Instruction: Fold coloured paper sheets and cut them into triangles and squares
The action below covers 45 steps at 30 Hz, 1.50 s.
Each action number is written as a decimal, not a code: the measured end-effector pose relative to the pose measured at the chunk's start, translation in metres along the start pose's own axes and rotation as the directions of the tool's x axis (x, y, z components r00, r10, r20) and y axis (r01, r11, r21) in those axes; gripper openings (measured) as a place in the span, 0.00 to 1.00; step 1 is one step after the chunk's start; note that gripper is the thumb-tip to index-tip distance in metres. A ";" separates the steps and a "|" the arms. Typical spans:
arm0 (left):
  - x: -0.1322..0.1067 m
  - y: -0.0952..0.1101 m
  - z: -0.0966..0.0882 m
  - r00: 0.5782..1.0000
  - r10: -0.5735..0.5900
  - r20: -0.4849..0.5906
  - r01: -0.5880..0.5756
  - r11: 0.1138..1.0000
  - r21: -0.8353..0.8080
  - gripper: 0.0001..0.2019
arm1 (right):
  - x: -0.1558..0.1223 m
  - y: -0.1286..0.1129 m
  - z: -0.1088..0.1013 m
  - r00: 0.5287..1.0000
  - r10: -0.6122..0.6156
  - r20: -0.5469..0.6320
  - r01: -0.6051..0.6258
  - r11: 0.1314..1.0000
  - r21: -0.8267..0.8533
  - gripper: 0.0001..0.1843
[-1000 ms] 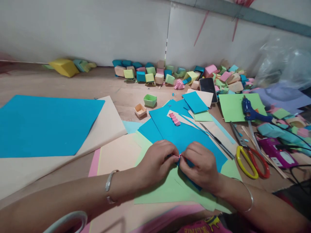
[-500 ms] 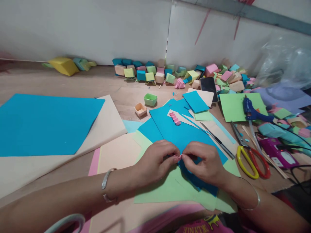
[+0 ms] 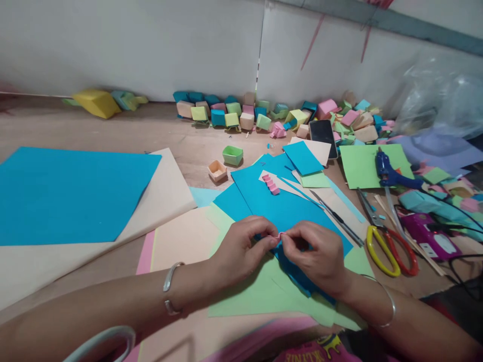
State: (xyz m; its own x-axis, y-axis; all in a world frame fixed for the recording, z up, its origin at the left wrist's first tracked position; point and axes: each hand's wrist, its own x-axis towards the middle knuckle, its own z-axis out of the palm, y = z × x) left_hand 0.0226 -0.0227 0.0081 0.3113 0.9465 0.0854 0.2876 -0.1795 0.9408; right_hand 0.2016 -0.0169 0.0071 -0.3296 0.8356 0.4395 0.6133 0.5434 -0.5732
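So, left hand [image 3: 243, 251] and right hand [image 3: 317, 256] pinch pink strip [image 3: 279, 235], seemingly unfinished; far: pleated strip [image 3: 270, 184], 2 boxes [image 3: 232, 159] already folded.

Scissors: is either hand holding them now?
No, the scissors lie off to the right while the left hand and right hand pinch a small pink piece.

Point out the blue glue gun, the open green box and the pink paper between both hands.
Blue glue gun [image 3: 387, 174], head view: body.
Open green box [image 3: 232, 159], head view: front wall.
Pink paper [image 3: 279, 235], head view: visible edge.
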 end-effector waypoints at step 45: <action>0.001 -0.011 -0.017 0.925 0.367 0.095 -0.379 0.890 0.255 0.06 | -0.031 0.002 0.017 0.922 -0.359 0.145 0.347 0.933 0.098 0.35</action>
State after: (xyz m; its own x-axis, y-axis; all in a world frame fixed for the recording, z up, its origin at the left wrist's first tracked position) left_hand 0.0043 -0.0157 0.0029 0.4793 0.7847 0.3930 0.3689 -0.5865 0.7211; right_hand 0.2013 -0.0405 -0.0195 -0.6280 0.5873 0.5106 0.3871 0.8049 -0.4497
